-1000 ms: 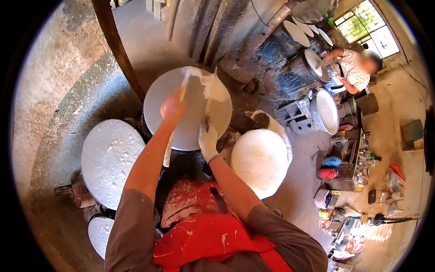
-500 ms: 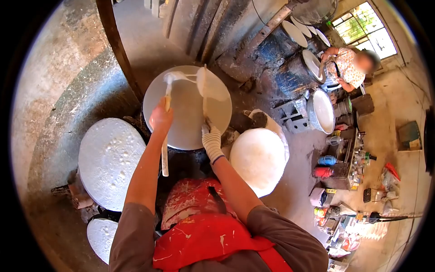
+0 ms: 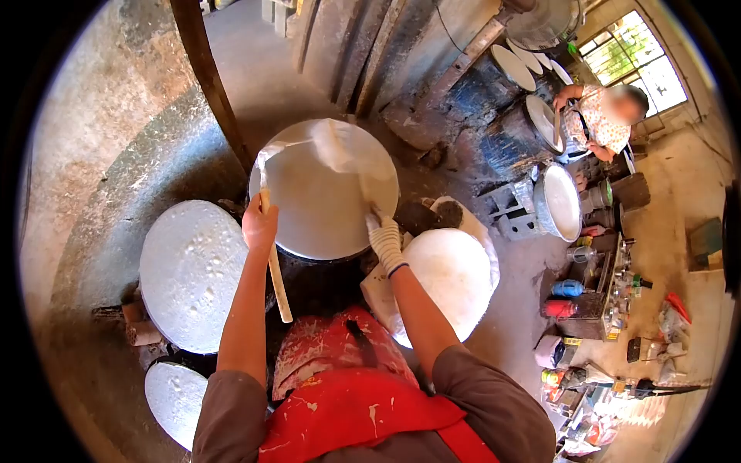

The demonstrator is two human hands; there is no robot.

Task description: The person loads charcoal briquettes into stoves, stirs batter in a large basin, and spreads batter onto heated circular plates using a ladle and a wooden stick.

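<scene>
A round griddle (image 3: 320,197) coated with a thin pale layer lies in front of me. My bare left hand (image 3: 260,222) is wrapped round a long wooden stick (image 3: 278,282), whose white-smeared far end rests over the griddle's upper left. My right hand (image 3: 386,239), in a striped knit glove, grips the handle of a flat paddle (image 3: 333,147) at the griddle's lower right edge. The paddle is blurred, and white batter is on it. A thin white strand stretches between the two tools. Right of the griddle sits a round white stack (image 3: 444,282).
Two vessels of bubbly white batter stand at the left, one large (image 3: 191,274), one small (image 3: 176,401). A wooden post (image 3: 204,73) rises behind them. Another person (image 3: 602,116) works by drums at upper right, near a white basin (image 3: 559,202).
My left hand has moved left and toward me with the stick. My right hand has shifted right, and its paddle now slants leftward. The strand between the tools has lengthened.
</scene>
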